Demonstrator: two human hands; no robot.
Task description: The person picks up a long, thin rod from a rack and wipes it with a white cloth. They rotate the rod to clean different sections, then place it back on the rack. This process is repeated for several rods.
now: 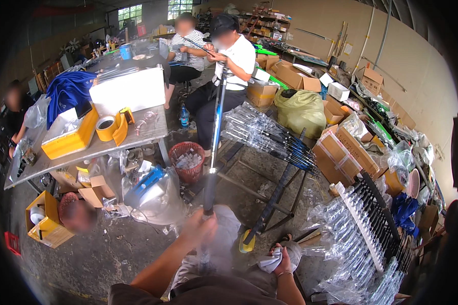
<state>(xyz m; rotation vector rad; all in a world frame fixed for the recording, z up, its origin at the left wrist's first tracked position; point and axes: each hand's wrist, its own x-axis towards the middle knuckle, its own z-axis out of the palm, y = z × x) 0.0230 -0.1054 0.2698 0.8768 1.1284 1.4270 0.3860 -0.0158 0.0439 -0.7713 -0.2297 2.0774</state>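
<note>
My left hand (201, 227) is wrapped round the dark handle end of a long fishing rod (218, 127). The rod stands upright in front of me, its blue and silver shaft running up toward a person in a white shirt. Some blur covers the hand and the handle's lower end. Down by my right knee, my right hand (286, 262) is closed on a crumpled white cloth (270, 260), apart from the rod. A metal rack (269, 211) just ahead carries a bundle of plastic-sleeved rods (269, 134).
More sleeved rods (341, 244) lean in a slotted rack at right. Cardboard boxes (343, 155) and a yellow-green sack (300, 112) line the wall side. At left is a worktable (150, 127) with tape rolls; a red basket (187, 170) stands beside it. Two seated people work ahead.
</note>
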